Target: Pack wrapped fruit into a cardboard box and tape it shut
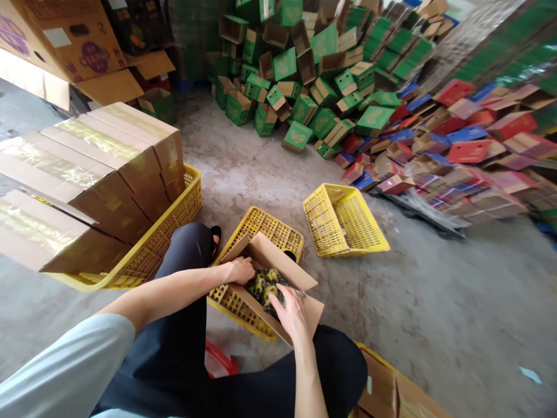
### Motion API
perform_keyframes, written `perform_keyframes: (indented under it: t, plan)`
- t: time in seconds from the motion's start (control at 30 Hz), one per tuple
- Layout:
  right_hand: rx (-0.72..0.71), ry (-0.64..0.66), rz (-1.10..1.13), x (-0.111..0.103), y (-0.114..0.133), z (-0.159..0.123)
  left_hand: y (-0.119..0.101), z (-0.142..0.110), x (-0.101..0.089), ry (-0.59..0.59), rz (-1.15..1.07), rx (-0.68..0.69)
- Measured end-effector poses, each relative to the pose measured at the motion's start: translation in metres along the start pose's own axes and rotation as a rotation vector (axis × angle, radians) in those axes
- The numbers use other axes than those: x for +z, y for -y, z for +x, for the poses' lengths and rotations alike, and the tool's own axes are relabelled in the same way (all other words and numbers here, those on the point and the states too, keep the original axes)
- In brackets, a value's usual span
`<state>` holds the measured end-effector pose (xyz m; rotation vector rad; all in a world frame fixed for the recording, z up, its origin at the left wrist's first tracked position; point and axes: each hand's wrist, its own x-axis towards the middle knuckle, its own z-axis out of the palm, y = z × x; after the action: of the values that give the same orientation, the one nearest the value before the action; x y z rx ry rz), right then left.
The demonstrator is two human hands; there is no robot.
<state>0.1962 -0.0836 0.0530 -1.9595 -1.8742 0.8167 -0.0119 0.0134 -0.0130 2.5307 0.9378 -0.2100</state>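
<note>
An open cardboard box (285, 258) with raised flaps stands on an overturned yellow plastic crate (237, 310) between my knees. Inside it lie several round yellow-green fruits (270, 292), with dark, shiny plastic around them; their exact kind I cannot make out. My left hand (241, 270) reaches into the box's left end, its fingers curled down and their tips hidden. Over the right part of the fruits is my right hand (290, 310), thumb and fingers apart, the tips touching or just above one fruit and the plastic.
Taped cartons (130, 157) fill a large yellow crate (191, 194) at left. Another yellow crate (359, 223) lies on the floor ahead. Green boxes (298, 136) and red and blue boxes (467, 151) are heaped behind. A carton (378, 386) is by my right knee, a red object (221, 357) beneath me.
</note>
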Motion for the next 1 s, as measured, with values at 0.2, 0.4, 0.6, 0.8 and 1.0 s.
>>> perform_keyframes:
  t: [0.2,0.4,0.6,0.8,1.0]
  plan:
    - [0.046,0.058,-0.462,0.021,0.019,-0.001,-0.014,-0.001,-0.007,-0.034,-0.003,-0.051]
    - [0.061,0.048,-0.069,0.004,-0.003,0.002,-0.028,0.007,-0.015,0.02,-0.049,-0.079]
    - [0.16,-0.034,0.432,-0.023,-0.039,0.02,-0.034,0.021,-0.018,0.204,-0.206,-0.103]
    - [-0.041,-0.081,-0.229,-0.002,-0.017,0.03,-0.03,0.028,-0.017,0.177,-0.213,-0.152]
    - [-0.037,-0.007,-0.411,0.014,-0.011,0.028,-0.017,0.019,-0.02,0.188,-0.258,-0.163]
